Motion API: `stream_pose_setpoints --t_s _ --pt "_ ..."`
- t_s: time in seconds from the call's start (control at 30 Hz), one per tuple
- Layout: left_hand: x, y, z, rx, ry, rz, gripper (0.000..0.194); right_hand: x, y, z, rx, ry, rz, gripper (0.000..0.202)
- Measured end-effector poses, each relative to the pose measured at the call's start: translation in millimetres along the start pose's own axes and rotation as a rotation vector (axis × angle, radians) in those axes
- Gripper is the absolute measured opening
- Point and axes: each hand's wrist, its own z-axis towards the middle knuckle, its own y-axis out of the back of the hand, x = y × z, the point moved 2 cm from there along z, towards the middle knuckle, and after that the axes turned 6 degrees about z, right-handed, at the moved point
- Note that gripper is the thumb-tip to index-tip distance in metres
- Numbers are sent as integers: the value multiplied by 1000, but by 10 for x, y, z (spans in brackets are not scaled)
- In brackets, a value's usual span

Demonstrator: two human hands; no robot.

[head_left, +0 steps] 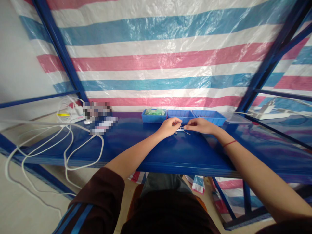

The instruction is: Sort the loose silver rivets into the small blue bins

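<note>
Several thin, silvery metal pieces (180,129) lie on the blue tabletop (156,149), partly covered by my hands. My left hand (171,126) is over their left side, its thumb and fingers curled together; anything between its fingertips is too small to make out. Just to the right, my right hand (198,125) has its fingers pinched at the right side of the pieces, and what they hold cannot be made out. Behind the hands stand a blue bin (154,118) with a green bagged item, a middle blue bin (180,113) and a right blue bin (215,119) with small pieces.
White cables (69,143) loop over the table's left side beside a blurred-out object (99,117). A clear plastic lid (237,118) lies right of the bins. White power strips (273,114) sit at the right back. Blue metal posts frame a striped plastic sheet behind.
</note>
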Motion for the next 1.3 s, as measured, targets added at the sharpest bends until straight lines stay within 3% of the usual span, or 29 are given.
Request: stream_pose_setpoints --t_s 0.07,0.37,0.53,0.77,1.0,1.3 --pt "7 -3 -1 8 -2 -3 20 45 -63 -9 126 -19 -36 43" --pt "21 -25 -7 58 5 -21 22 71 -58 -2 162 80 -211 21" --pt "11 -17 -15 52 10 -31 21 51 -38 -12 92 96 -143 11" --pt "45 -26 -18 37 69 -52 26 125 8 2 -140 138 141 17" --pt "60 -52 -23 53 126 -152 28 266 -110 7 -139 160 459 25" --pt "16 -29 -34 89 43 -172 24 230 -182 24 -183 153 479 36"
